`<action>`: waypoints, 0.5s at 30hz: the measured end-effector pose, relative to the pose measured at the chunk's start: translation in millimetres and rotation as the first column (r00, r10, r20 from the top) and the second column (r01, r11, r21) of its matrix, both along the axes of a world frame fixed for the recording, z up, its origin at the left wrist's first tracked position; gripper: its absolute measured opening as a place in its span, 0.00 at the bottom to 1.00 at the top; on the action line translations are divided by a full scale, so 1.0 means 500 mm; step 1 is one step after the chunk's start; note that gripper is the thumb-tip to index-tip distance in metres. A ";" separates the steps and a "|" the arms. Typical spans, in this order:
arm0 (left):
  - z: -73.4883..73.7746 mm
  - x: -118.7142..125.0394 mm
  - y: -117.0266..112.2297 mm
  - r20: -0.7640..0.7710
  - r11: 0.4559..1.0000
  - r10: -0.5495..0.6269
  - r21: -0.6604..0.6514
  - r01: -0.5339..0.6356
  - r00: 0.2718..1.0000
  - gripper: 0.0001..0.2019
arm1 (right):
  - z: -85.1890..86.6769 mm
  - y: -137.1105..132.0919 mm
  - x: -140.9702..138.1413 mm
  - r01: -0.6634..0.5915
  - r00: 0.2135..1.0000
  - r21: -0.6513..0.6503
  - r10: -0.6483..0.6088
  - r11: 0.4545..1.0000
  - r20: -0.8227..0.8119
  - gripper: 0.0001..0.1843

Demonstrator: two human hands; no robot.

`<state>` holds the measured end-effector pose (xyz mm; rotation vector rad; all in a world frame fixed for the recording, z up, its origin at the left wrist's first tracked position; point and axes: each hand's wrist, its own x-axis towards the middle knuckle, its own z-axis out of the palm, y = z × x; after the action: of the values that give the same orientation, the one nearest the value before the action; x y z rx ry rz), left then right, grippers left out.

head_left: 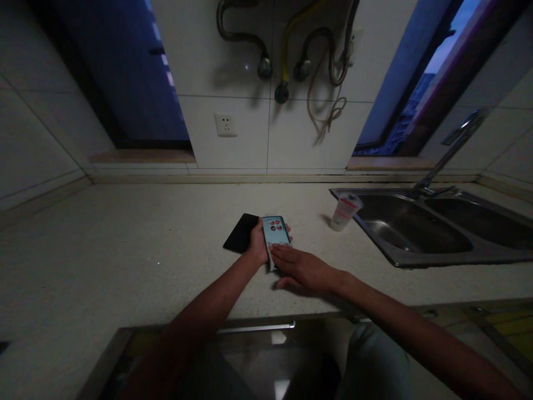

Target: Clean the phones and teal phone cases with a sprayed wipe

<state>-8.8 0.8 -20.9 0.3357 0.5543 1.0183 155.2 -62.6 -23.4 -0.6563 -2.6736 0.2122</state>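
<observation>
A light blue phone case [273, 229] rests in my left hand [259, 244], tilted over the counter. The thumb lies along its left edge and fingertips show past the right edge. Reddish, skin-coloured spots show in its round camera holes. My right hand [297, 268] lies across the lower half, its fingers pressing a crumpled pale cloth or wipe [272, 248] onto the case. Most of the wipe is hidden under those fingers. Just left of my left hand, a flat black phone-like slab [241, 233] lies on the counter, partly covered by the hand.
To the right, a clear plastic cup with red print [345, 211] stands by the edge of a steel double sink [400, 261] with a tall faucet [449, 147]. The pale countertop [166, 233] meets a tiled wall with a socket [225, 125] and hanging hoses [287, 44].
</observation>
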 end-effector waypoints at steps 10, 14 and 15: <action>0.004 0.016 -0.007 0.052 1.000 -0.006 -0.021 0.007 0.999 0.25 | 0.004 0.051 0.009 0.259 0.937 0.163 -0.288 0.952 0.198 0.47; 0.003 0.023 -0.008 -0.006 0.997 0.073 -0.023 -0.073 0.997 0.23 | 0.000 0.092 -0.023 0.316 0.923 0.151 -0.340 0.937 0.179 0.47; 0.002 0.024 -0.007 -0.018 0.995 0.098 -0.021 -0.099 0.995 0.22 | -0.001 0.095 -0.034 0.310 0.928 0.149 -0.332 0.939 0.166 0.47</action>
<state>3.3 -2.5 -19.8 0.2999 0.6015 1.1045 138.1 -15.3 -24.2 -1.1102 -2.6749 -0.1056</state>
